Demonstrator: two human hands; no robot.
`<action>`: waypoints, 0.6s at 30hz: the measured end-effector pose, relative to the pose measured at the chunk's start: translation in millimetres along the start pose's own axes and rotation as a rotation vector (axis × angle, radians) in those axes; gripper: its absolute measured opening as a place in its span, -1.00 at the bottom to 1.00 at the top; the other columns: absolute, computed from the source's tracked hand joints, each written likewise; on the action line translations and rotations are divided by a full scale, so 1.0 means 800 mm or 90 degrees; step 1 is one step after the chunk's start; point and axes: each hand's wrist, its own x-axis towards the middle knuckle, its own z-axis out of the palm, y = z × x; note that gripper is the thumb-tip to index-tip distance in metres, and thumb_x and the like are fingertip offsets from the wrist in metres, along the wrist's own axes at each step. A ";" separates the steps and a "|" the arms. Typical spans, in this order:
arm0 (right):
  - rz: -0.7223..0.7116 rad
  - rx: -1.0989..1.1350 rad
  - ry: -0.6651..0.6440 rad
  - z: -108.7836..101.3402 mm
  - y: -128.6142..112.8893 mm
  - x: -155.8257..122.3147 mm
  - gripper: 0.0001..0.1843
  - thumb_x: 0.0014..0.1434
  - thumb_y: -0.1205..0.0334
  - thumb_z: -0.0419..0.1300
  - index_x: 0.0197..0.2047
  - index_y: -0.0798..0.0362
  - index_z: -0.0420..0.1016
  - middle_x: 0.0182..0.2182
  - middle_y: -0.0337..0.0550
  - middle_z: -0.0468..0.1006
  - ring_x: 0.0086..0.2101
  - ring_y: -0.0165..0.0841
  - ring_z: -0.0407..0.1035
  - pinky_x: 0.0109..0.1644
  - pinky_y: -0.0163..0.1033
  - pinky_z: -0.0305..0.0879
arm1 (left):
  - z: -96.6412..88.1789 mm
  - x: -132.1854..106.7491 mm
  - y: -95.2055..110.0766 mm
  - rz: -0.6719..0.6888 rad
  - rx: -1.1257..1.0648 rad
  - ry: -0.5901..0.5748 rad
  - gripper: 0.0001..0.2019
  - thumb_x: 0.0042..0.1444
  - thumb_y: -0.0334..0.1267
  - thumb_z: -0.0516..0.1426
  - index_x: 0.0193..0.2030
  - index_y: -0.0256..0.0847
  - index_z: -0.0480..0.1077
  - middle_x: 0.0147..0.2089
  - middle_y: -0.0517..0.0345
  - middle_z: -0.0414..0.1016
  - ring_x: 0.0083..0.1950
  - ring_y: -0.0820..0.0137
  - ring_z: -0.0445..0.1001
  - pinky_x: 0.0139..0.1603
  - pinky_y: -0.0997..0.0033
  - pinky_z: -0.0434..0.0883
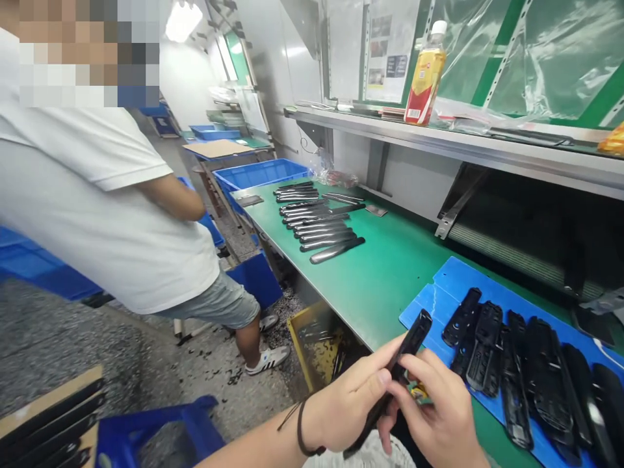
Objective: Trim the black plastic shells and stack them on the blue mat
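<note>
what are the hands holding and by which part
A long black piece: the left hand grips it around the middle, and the right hand has fingertips there too. The far end sticks out uncovered.

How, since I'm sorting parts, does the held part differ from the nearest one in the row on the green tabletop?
The held part slants up between left hand and right hand; the row part lies on the tabletop. The held part shows a seemingly recessed face; the row part, a smooth, shiny one. Both are long and dark.

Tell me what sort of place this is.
Probably a factory workshop: similar dark parts lie on a green workbench, a blue bin stands beyond, and the hands hold a black part.
</note>
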 end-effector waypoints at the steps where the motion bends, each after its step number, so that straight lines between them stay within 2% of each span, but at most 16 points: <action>1: -0.008 0.018 0.005 0.010 -0.003 -0.002 -0.76 0.32 0.36 0.26 0.04 -0.03 0.51 -0.43 -0.25 0.51 -0.48 -0.41 0.42 -0.44 -0.30 0.37 | -0.001 -0.010 -0.001 -0.002 0.013 0.019 -0.24 0.40 0.22 0.00 0.60 -0.09 -0.01 -0.42 0.20 0.33 -0.53 0.46 0.39 -0.53 0.48 0.47; 3: -0.004 0.067 0.024 0.026 -0.014 -0.003 -0.80 0.32 0.43 0.24 -0.04 -0.02 0.52 -0.47 -0.27 0.52 -0.51 -0.43 0.40 -0.44 -0.31 0.35 | 0.000 -0.028 0.000 0.001 0.025 0.061 -0.28 0.42 0.18 0.00 0.59 -0.07 0.01 -0.41 0.24 0.28 -0.59 0.53 0.32 -0.60 0.54 0.41; 5: 0.027 0.122 0.053 0.033 -0.027 -0.004 -0.82 0.29 0.44 0.27 -0.12 -0.04 0.54 -0.49 -0.28 0.53 -0.53 -0.43 0.40 -0.45 -0.31 0.34 | 0.000 -0.045 0.003 0.001 0.011 0.090 -0.35 0.42 0.15 0.03 0.53 -0.06 0.13 -0.35 0.23 0.27 -0.62 0.61 0.24 -0.65 0.59 0.36; 7: 0.080 0.149 0.134 0.034 -0.039 -0.007 -0.81 0.26 0.43 0.31 -0.12 -0.06 0.56 -0.47 -0.26 0.56 -0.50 -0.38 0.44 -0.43 -0.26 0.38 | -0.005 -0.059 0.011 0.008 -0.029 0.119 -0.49 0.42 0.11 0.06 0.36 -0.10 0.30 -0.30 0.21 0.30 -0.63 0.65 0.20 -0.67 0.62 0.34; 9: 0.108 0.135 0.215 0.036 -0.047 -0.009 -0.75 0.24 0.38 0.34 -0.04 -0.11 0.59 -0.42 -0.22 0.59 -0.45 -0.29 0.49 -0.39 -0.19 0.43 | -0.018 -0.070 0.024 0.045 -0.094 0.196 -0.65 0.43 0.06 0.06 0.13 -0.15 0.37 -0.29 0.21 0.34 -0.65 0.66 0.17 -0.70 0.62 0.34; 10: 0.101 0.119 0.221 0.039 -0.048 -0.009 -0.71 0.24 0.36 0.34 0.01 -0.12 0.59 -0.40 -0.20 0.60 -0.43 -0.26 0.51 -0.36 -0.16 0.44 | -0.027 -0.074 0.031 0.066 -0.132 0.246 -0.69 0.44 0.05 0.05 0.01 -0.17 0.36 -0.32 0.23 0.34 -0.67 0.65 0.15 -0.71 0.62 0.32; 11: 0.084 0.102 0.190 0.045 -0.048 -0.008 -0.67 0.26 0.34 0.32 0.08 -0.13 0.58 -0.39 -0.19 0.60 -0.42 -0.25 0.51 -0.34 -0.15 0.44 | -0.038 -0.077 0.038 0.078 -0.174 0.290 -0.68 0.45 0.05 0.02 -0.08 -0.19 0.34 -0.38 0.26 0.32 -0.68 0.63 0.13 -0.73 0.62 0.29; 13: 0.055 0.074 0.058 0.064 -0.044 -0.002 -0.57 0.33 0.32 0.26 0.25 -0.10 0.50 -0.38 -0.19 0.60 -0.44 -0.30 0.48 -0.35 -0.19 0.40 | -0.060 -0.080 0.049 0.063 -0.258 0.335 -0.58 0.47 0.09 -0.05 -0.24 -0.22 0.30 -0.52 0.32 0.18 -0.70 0.60 0.10 -0.73 0.65 0.23; 15: 0.072 0.057 -0.046 0.089 -0.041 0.002 -0.47 0.39 0.30 0.20 0.39 -0.02 0.36 -0.35 -0.18 0.60 -0.45 -0.36 0.45 -0.39 -0.25 0.34 | -0.077 -0.079 0.057 0.085 -0.330 0.395 -0.55 0.49 0.05 -0.12 -0.29 -0.24 0.29 -0.54 0.32 0.13 -0.68 0.60 0.08 -0.70 0.69 0.21; 17: 0.073 0.098 -0.071 0.110 -0.041 0.002 -0.48 0.39 0.27 0.21 0.37 0.03 0.34 -0.33 -0.18 0.58 -0.42 -0.38 0.45 -0.37 -0.27 0.33 | -0.084 -0.074 0.061 0.125 -0.377 0.471 -0.56 0.52 -0.04 -0.18 -0.27 -0.25 0.29 -0.48 0.26 0.19 -0.65 0.62 0.08 -0.68 0.70 0.22; 18: 0.051 0.130 -0.077 0.117 -0.043 0.000 -0.54 0.37 0.26 0.23 0.30 0.03 0.39 -0.32 -0.17 0.58 -0.39 -0.37 0.46 -0.34 -0.27 0.34 | -0.084 -0.071 0.061 0.135 -0.392 0.500 -0.56 0.52 -0.06 -0.20 -0.27 -0.26 0.29 -0.45 0.24 0.22 -0.64 0.62 0.07 -0.67 0.70 0.23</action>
